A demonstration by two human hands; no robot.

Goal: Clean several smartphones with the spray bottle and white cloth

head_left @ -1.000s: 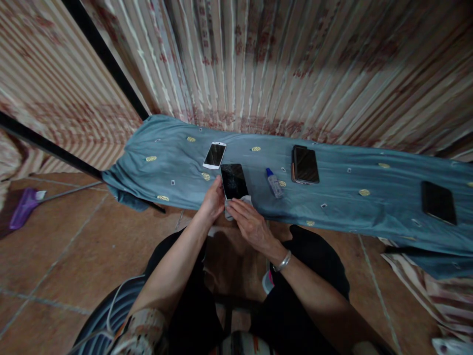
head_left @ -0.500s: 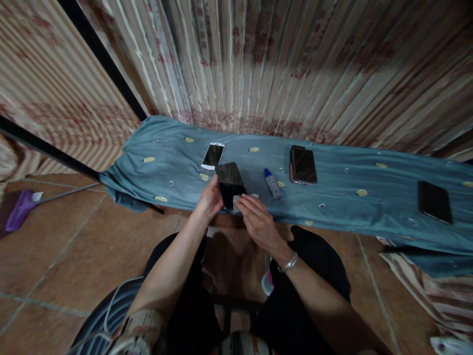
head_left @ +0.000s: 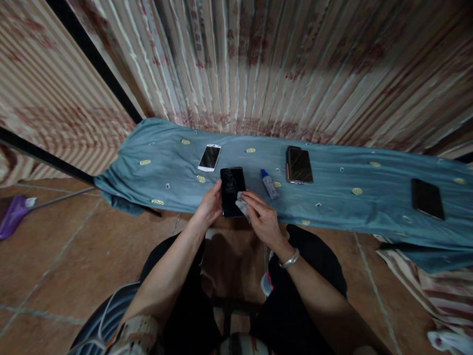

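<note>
A striped curtain (head_left: 258, 64) is hanging well beyond the hands, filling the far side of the view. A tiled floor (head_left: 55, 261) is spreading out under the person's arms and to the left of the left hand. A blue cloth (head_left: 351, 207) with small yellow patches is lying in a long band just past both hands, running far off to the right of the right hand.

The person is sitting with both arms reaching forward. The left hand (head_left: 210, 206) is gripping a black phone (head_left: 232, 190) by its left edge, holding it over the near edge of the blue cloth, screen up; the glass is showing marks or cracks. The right hand (head_left: 263, 219) is pinching a small pale wipe (head_left: 242, 204) between thumb and fingers and pressing it against the lower right part of the black phone. A metal bangle (head_left: 288, 259) is sitting on the right wrist.

Beyond the right hand, a large dark phone (head_left: 299, 165) is lying flat on the cloth. Well off to the right, another dark phone (head_left: 427, 198) is lying near the cloth's end. Just beyond the left hand, a white phone (head_left: 209, 158) is lying face up. A small bottle (head_left: 269, 184) with a blue cap is lying on its side just past the right hand's fingers. Far to the left of the left hand, a purple thing (head_left: 13, 219) is lying on the floor.
</note>
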